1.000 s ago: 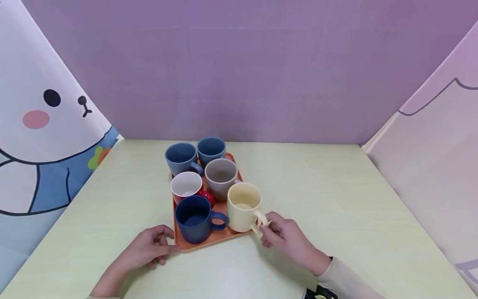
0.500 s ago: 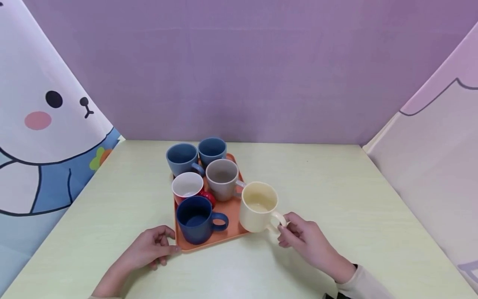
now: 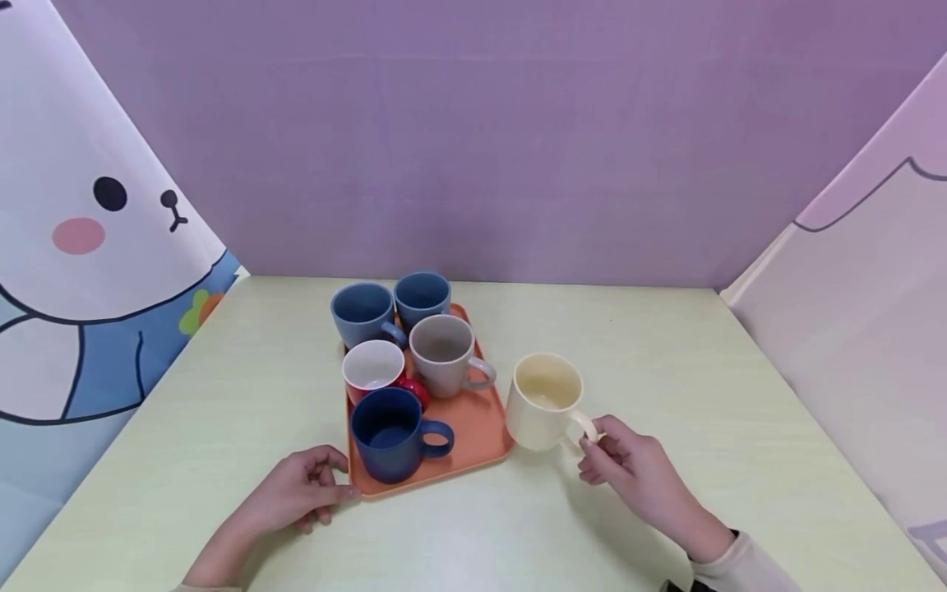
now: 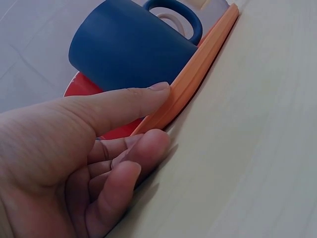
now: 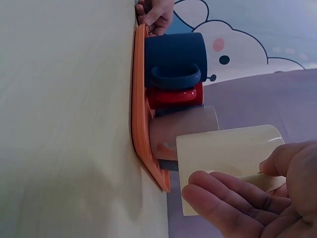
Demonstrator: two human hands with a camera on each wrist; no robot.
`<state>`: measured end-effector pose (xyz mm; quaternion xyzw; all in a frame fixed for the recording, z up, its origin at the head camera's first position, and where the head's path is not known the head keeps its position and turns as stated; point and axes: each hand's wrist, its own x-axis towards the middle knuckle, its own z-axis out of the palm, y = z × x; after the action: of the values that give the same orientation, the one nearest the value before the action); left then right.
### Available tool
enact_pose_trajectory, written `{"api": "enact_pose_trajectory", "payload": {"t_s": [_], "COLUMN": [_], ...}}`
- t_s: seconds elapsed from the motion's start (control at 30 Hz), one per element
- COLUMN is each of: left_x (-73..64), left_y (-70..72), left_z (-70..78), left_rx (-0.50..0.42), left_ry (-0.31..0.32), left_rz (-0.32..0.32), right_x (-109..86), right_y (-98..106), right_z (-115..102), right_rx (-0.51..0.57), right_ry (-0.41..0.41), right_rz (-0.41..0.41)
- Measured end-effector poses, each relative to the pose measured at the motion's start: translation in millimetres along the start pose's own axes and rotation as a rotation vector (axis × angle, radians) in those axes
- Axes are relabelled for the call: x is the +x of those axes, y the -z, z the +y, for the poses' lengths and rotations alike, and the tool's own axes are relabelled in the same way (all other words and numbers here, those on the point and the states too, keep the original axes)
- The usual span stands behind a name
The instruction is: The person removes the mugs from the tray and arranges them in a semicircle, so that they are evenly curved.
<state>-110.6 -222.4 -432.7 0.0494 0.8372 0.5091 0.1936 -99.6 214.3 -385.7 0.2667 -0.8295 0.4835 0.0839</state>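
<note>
- Table (image 3: 666, 370): pale, flat, wide; that's the steady base for all this.
- Orange tray (image 3: 473, 423): askew on the table, raised rim prob. there to stop stuff sliding.
- L hand (image 3: 299, 489): thumb against tray rim nr the near-left corner, fingers loosely curled, no full grip; bracing vs. a shift, looks like.
- R hand (image 3: 625, 464): thumb & forefinger pinching, and that's the cream mug (image 3: 536, 411)!
- Cream mug: just right of the tray, roughly upright (opening up, btw), seemingly held clear of the table.
- Navy mug (image 3: 386, 452): near-left corner; grey mug (image 3: 441, 362), red mug (image 3: 373, 366), two blue mugs (image 3: 361, 321) packed behind, prob. to save room.
- Cream handle (image 3: 587, 425): facing R hand, easiest hold.
</note>
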Motion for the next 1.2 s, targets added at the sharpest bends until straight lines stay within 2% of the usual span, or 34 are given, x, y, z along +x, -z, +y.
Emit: {"api": "enact_pose_trajectory", "payload": {"t_s": [0.37,0.6,0.73,0.97,1.2], "left_x": [-1.4,-0.9,-1.1,-1.9,-1.3], "left_y": [-0.4,-0.6,-0.6,0.0,0.2], "left_z": [2.2,2.4,1.7,2.5,0.4], "left_rx": [0.000,-0.010,-0.013,-0.020,-0.018], "left_ry": [0.006,0.007,0.006,0.023,0.016], "left_rz": [-0.006,-0.001,-0.004,-0.005,-0.003], "right_x": [8.7,20.0,25.9,38.9,53.6], "right_y": [8,13,14,12,7], "right_z": [12,21,26,38,50], "right_rx": [-0.065,-0.064,-0.057,-0.039,-0.007], "right_ry": [-0.018,-0.060,-0.104,-0.242,-0.295], "right_rz": [0.070,0.076,0.074,0.065,0.081]}}
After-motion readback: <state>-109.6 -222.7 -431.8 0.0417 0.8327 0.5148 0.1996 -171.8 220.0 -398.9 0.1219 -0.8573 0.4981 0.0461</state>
